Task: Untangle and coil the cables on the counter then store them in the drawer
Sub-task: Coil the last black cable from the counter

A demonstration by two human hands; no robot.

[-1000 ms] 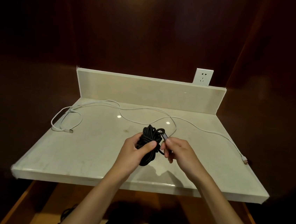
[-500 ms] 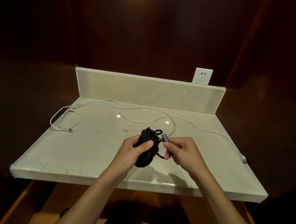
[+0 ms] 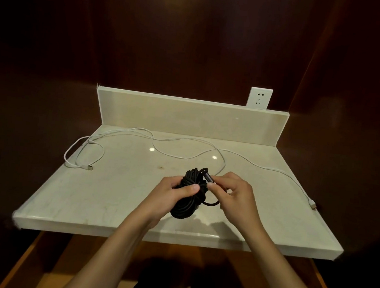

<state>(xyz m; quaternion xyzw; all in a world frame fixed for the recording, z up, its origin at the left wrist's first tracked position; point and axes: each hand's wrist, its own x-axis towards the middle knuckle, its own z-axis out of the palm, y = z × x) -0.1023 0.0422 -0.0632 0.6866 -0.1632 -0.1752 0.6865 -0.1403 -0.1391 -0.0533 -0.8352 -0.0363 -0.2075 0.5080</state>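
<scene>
A coiled black cable (image 3: 188, 202) hangs just above the marble counter (image 3: 113, 196). My left hand (image 3: 169, 194) grips the coil around its middle. My right hand (image 3: 234, 199) pinches the black cable's grey plug end (image 3: 209, 177) against the top of the coil. A short loop of the black cable sticks out below my right fingers. A long white cable (image 3: 183, 156) lies loose across the back of the counter, looped at the left with a plug (image 3: 89, 168), and its other plug (image 3: 313, 205) rests at the right edge.
An open wooden drawer (image 3: 32, 254) sits below the counter's front edge, with dark cable bundles (image 3: 145, 287) inside it. A white wall socket (image 3: 259, 98) stands above the backsplash at the right. Dark wooden walls close in both sides.
My right hand has brought the plug end from the right in against the top of the coil. The left hand keeps its grip on the coil.
</scene>
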